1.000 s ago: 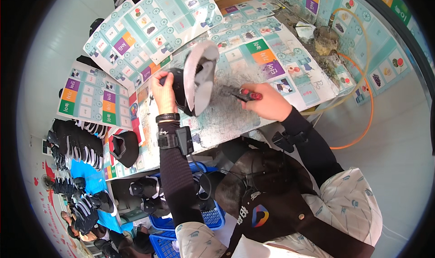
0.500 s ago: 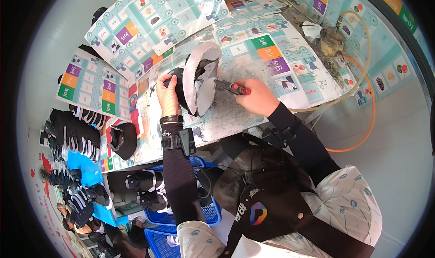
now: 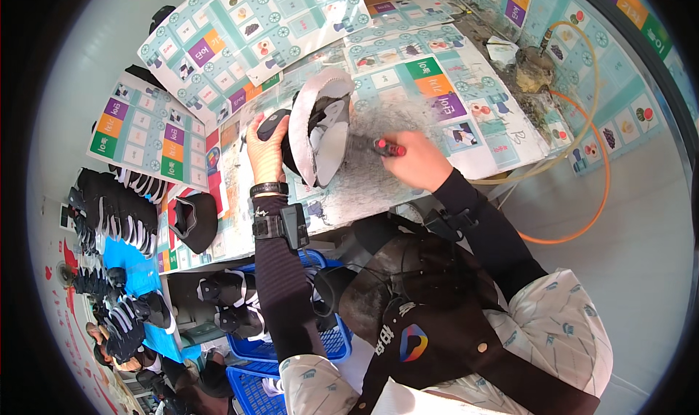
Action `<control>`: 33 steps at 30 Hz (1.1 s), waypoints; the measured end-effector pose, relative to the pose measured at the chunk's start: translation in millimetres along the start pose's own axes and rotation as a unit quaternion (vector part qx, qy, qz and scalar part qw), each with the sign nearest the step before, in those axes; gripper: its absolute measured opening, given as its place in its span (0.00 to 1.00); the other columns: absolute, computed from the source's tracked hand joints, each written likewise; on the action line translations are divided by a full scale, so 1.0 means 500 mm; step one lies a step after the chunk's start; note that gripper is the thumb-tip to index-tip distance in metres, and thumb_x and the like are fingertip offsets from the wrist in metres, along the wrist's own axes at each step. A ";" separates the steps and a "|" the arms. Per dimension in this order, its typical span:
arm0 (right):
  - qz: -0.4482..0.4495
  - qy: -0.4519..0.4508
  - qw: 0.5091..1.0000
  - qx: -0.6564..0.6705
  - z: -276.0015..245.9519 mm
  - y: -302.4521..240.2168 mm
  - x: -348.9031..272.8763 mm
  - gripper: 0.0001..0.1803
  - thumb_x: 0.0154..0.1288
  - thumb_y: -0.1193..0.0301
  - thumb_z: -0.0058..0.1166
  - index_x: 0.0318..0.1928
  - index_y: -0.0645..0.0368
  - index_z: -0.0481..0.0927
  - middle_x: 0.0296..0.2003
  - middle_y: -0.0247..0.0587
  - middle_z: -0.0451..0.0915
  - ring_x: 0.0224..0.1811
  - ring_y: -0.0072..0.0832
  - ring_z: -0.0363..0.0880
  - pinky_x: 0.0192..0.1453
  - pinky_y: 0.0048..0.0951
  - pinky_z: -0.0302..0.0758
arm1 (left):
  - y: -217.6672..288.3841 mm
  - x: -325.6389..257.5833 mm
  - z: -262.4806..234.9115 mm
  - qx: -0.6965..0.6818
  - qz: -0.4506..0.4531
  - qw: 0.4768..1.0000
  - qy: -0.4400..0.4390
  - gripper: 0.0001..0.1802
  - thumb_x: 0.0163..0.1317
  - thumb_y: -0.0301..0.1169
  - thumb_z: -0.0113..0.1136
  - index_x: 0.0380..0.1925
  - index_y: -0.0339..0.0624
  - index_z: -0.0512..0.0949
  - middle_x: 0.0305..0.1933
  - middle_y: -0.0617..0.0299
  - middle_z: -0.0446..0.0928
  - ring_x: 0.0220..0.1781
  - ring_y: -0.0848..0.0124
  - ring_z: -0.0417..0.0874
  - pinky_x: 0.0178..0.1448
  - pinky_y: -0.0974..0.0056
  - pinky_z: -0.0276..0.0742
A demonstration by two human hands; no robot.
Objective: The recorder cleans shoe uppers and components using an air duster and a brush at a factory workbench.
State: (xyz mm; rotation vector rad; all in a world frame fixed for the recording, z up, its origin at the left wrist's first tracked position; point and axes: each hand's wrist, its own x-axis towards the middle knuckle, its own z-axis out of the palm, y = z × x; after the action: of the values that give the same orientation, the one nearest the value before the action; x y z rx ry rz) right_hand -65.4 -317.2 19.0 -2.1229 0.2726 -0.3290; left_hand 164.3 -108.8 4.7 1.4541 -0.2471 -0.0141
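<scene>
My left hand (image 3: 263,153) grips a shoe upper (image 3: 318,135) by its black outer side, with the thumb and fingers around a dark rounded part. The upper stands tilted over the table, its pale curved edge and grey inside facing right. My right hand (image 3: 416,160) is closed round a small dark tool with a red end (image 3: 390,148). The tool's front is smeared by motion and points at the upper's open side; whether they touch I cannot tell. Below my left hand, another black upper (image 3: 195,223) lies on the table's left part.
Printed sheets cover the worktable (image 3: 480,142), darkly stained beneath the tool. Upright printed boards (image 3: 255,33) line the far left. An orange hose (image 3: 601,189) and yellow tube (image 3: 593,73) loop at right. Stacked black pieces (image 3: 120,207) stand left; blue baskets (image 3: 335,346) sit below the table.
My left hand and the upper have shifted slightly left, the upper turning a little and more of the dark rounded part showing. The tool has moved slightly right and its front is now blurred.
</scene>
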 end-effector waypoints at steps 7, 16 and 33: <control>0.002 -0.101 0.992 -0.077 -0.003 0.007 -0.001 0.22 0.59 0.68 0.55 0.52 0.61 0.86 0.39 0.63 0.85 0.47 0.61 0.83 0.53 0.50 0.79 | 0.057 0.032 -0.059 0.179 -0.095 0.976 -0.084 0.34 0.54 0.34 0.83 0.58 0.29 0.79 0.46 0.56 0.87 0.47 0.71 0.86 0.56 0.68 0.79; 0.037 -0.069 0.984 0.159 -0.092 0.008 -0.038 0.17 0.57 0.73 0.58 0.47 0.62 0.85 0.32 0.29 0.87 0.28 0.18 0.80 0.26 0.23 0.76 | 0.153 -0.023 0.035 -0.165 -0.081 0.955 -0.234 0.29 0.72 0.21 0.63 0.71 0.33 0.68 0.58 0.54 0.81 0.58 0.65 0.85 0.64 0.60 0.82; -0.138 0.037 0.987 -0.066 -0.007 -0.004 0.064 0.09 0.57 0.73 0.54 0.37 0.63 0.80 0.29 0.61 0.79 0.38 0.63 0.79 0.41 0.57 0.72 | 0.007 0.023 -0.139 0.154 -0.049 0.965 -0.206 0.32 0.67 0.16 0.64 0.70 0.52 0.75 0.60 0.60 0.81 0.58 0.73 0.81 0.66 0.67 0.74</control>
State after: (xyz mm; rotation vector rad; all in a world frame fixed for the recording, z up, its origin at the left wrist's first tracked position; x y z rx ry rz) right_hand -36.2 -329.1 26.7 -2.2855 0.0414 -0.5666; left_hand 187.4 -42.1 3.4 1.7656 -0.5357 -0.3758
